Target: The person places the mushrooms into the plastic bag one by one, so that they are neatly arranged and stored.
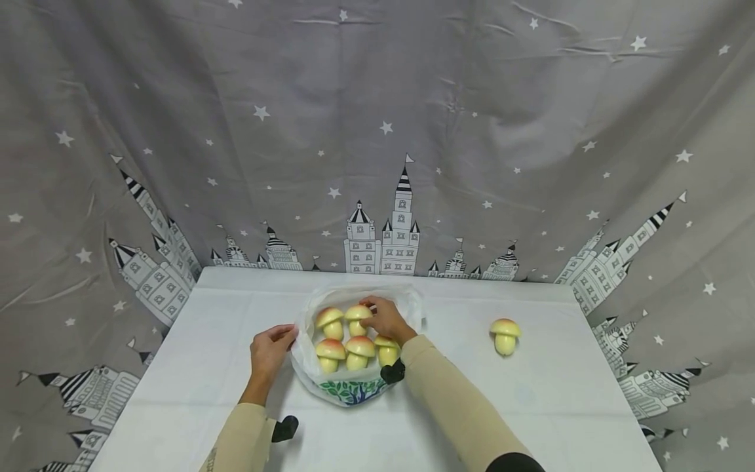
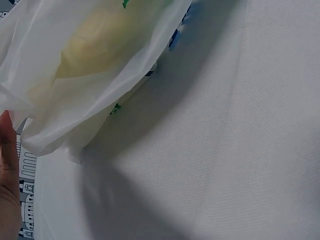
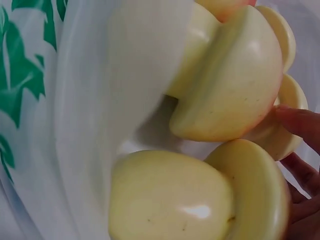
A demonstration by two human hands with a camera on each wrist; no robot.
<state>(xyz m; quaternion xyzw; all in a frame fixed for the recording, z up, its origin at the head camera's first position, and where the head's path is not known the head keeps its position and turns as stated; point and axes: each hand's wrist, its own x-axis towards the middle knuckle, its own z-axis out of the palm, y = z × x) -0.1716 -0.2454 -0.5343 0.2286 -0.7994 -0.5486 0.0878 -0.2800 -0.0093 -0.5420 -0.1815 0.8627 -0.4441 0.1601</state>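
A white plastic bag (image 1: 415,303) printed with a green and blue tree lies with its mouth spread at the middle of the table. Inside are several mushrooms, apparently models, with pale yellow stems and red-tinged caps, such as the front-left mushroom (image 1: 330,353). My left hand (image 1: 270,354) pinches the bag's left rim; in the left wrist view only part of that hand (image 2: 7,170) shows beside the plastic. Reaching into the bag, my right hand (image 1: 386,320) holds the back-right mushroom (image 1: 355,313) by thumb and fingers. Its fingertips touch a cap (image 3: 295,97) in the right wrist view.
Another mushroom (image 1: 505,336) stands alone on the white tablecloth (image 1: 460,393), to the right of the bag. Behind the table hangs a grey curtain (image 1: 295,164) with stars and castles. Dark heart-shaped pieces (image 1: 286,429) are at the sleeves.
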